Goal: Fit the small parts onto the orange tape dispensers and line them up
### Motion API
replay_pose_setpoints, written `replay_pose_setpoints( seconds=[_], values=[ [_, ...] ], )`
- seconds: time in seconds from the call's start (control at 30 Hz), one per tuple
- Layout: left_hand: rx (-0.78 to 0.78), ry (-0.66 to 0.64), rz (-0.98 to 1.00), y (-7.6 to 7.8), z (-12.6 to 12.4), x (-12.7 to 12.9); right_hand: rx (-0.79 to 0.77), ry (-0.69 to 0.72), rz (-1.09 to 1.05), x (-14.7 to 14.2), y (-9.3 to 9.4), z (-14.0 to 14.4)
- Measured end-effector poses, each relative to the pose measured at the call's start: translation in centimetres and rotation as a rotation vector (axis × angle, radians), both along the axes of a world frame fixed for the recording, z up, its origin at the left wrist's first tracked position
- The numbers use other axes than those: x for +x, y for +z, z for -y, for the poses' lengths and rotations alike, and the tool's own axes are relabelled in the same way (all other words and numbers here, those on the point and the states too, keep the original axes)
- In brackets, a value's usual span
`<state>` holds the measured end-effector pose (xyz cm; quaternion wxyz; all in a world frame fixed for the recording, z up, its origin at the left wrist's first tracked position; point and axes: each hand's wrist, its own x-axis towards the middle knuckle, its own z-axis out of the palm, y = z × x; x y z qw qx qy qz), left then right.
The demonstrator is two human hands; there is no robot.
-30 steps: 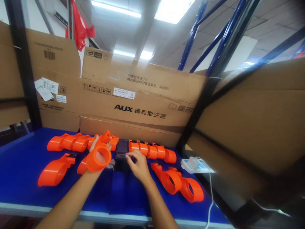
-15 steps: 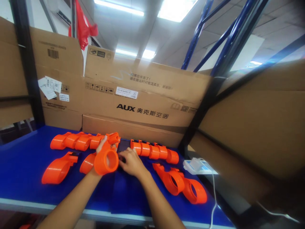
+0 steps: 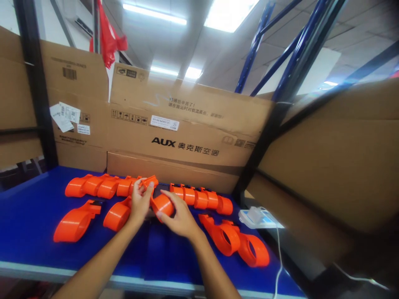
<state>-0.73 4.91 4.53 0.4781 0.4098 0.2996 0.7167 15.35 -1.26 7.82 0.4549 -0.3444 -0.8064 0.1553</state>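
A blue counter [image 3: 28, 216] stands under ceiling strip lights, backed by flattened cardboard boxes [image 3: 187, 133] and blue rack posts [image 3: 258, 45]. Loose orange plastic parts lie on it: a back row [image 3: 199, 198], a pair [image 3: 233, 243] at right, two singles [image 3: 75, 222] at left. A white device [image 3: 257, 216] sits at the right edge. Both hands grip one orange tube piece [image 3: 162, 203] above the counter's middle: left hand [image 3: 140, 203] closed on its far end, right hand [image 3: 179, 218] seemingly wrapped around its near side.

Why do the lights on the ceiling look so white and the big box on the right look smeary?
In the head view, the ceiling lights glare to pure white; the cardboard on the right is blurred, while both hands on the orange piece look fairly sharp.
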Motion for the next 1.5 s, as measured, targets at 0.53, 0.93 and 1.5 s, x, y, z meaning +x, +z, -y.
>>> replay_pose_setpoints(
  seconds=[0.53, 0.93, 1.5],
  values=[
    [0.517, 0.016, -1.067, 0.6, 4.2, 0.1, 0.009, -0.028, -0.433, 1.4, -2.4, -0.3],
    [0.488, 0.143, -1.626, 5.9, 4.8, -19.4, -0.032, -0.101, -0.652, 1.2, -3.2, -1.1],
    [0.396, -0.145, -1.765, 3.3, 5.4, -24.0, -0.07, -0.118, -0.671, 0.7, -3.2, -1.2]
  ],
)
